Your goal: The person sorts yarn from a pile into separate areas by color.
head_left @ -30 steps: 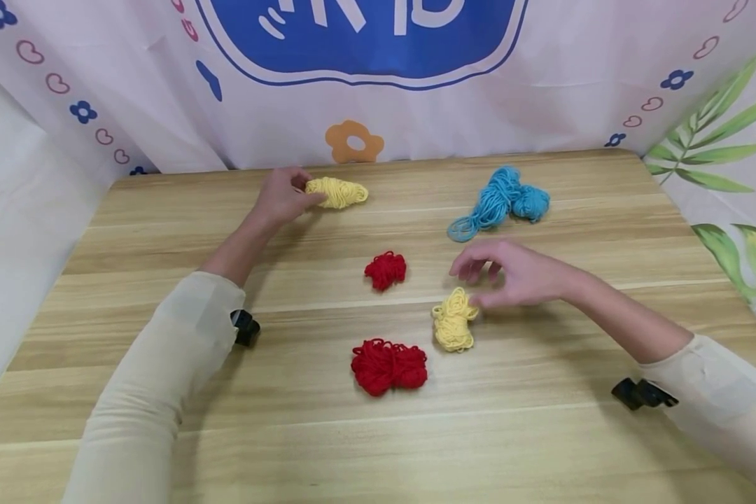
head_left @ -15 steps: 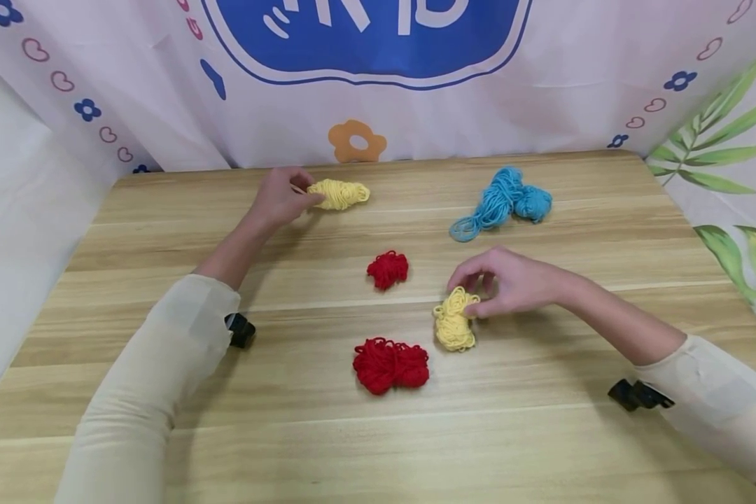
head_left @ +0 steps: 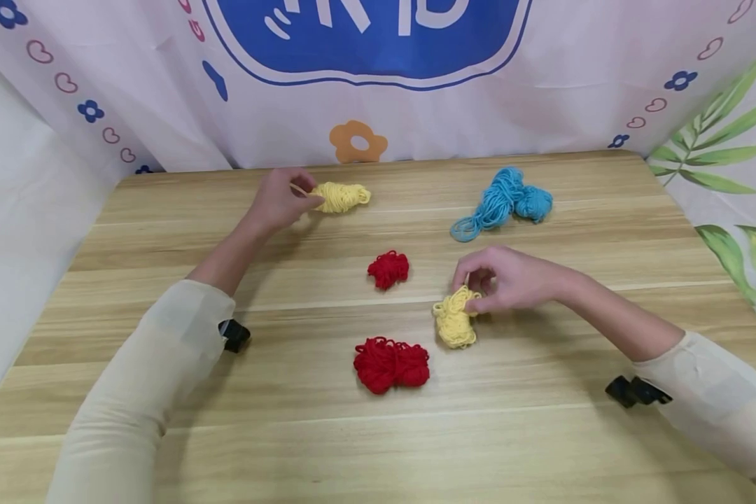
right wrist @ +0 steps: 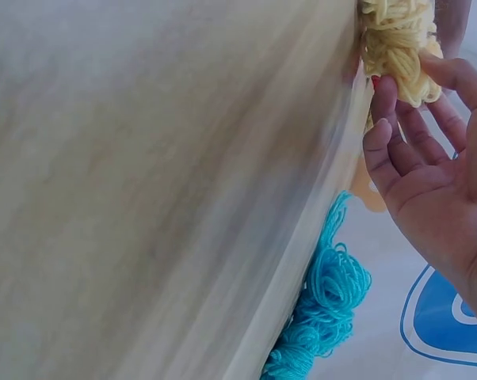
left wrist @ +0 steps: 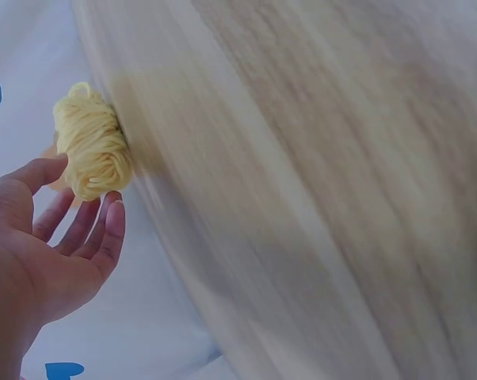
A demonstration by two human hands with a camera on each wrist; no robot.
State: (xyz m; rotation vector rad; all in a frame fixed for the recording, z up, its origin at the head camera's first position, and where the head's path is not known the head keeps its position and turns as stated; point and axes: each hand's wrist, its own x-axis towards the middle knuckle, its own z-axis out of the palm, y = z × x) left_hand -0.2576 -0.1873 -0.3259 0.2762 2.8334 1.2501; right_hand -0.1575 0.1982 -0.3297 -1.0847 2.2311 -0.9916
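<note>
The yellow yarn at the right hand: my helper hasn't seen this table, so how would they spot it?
On the wooden table, find the larger red bundle. Beyond it, to the right, is the yellow yarn, pinched by the right hand. Unlike the other yellow bundle, pinched by the left hand near the back, it sits nearer the front.

A pale, flower-printed cloth (head_left: 479,119) hangs behind the wood-grain table (head_left: 302,448)

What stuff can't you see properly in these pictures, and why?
Head view: part of the far yellow yarn, hidden by the left grip.
Head view: top of the blue emblem, cut off by the upper edge.
Right wrist view: part of the near yellow yarn, cut off by the upper edge.
Left wrist view: fine grain of the table, smeared by blur.
</note>
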